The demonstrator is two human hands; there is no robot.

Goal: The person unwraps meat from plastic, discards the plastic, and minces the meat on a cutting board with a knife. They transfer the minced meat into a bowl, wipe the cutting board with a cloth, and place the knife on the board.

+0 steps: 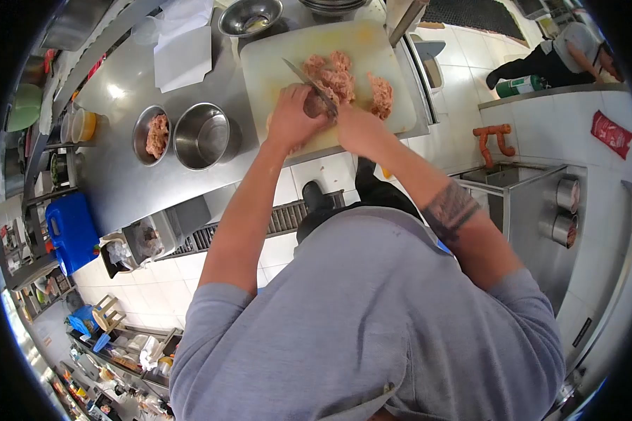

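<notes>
Raw ground meat [338,76] lies in a loose heap on a pale cutting board [274,59], with a separate lump [380,96] to its right. A knife [303,76] crosses the left part of the heap, its tip pointing up and left. My right hand [361,130] is closed round the handle end of the knife. My left hand [296,116] is beside the blade, its fingers curved at the meat; what they press on is partly hidden. Left of the board are an empty metal bowl [202,136] and a smaller bowl [142,133] holding meat.
A metal bowl [250,17] stands behind the board, and white paper [182,59] lies on the steel counter [123,168]. Bins [147,238] are below its front edge. Another person [572,52] is at the upper right, beyond a tiled ledge.
</notes>
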